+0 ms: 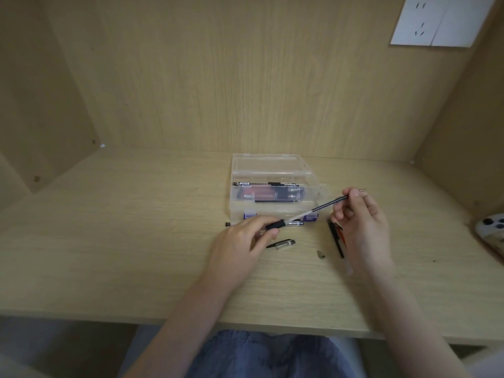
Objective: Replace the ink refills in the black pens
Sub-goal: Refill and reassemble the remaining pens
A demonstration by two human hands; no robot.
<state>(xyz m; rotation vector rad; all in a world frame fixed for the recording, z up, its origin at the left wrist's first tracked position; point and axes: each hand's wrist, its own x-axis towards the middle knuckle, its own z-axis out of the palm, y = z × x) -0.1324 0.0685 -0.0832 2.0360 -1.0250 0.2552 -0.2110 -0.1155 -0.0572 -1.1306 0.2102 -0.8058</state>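
My left hand [246,236] grips a black pen barrel [275,225] by its rubber grip, low over the desk. My right hand [360,214] pinches a thin ink refill [324,205] near its tip; the refill's far end sits in the barrel's open mouth. A pen cap [283,243] lies on the desk below the barrel, and a small metal tip piece [320,254] lies to its right. Another black pen part with red packaging [336,236] lies under my right hand, partly hidden.
A clear plastic box [272,165] with its lid up stands behind my hands and holds several pens and refills. A small black end piece [227,224] lies left of the box. A white device [491,227] sits at the right edge. Wooden walls enclose the desk [136,241].
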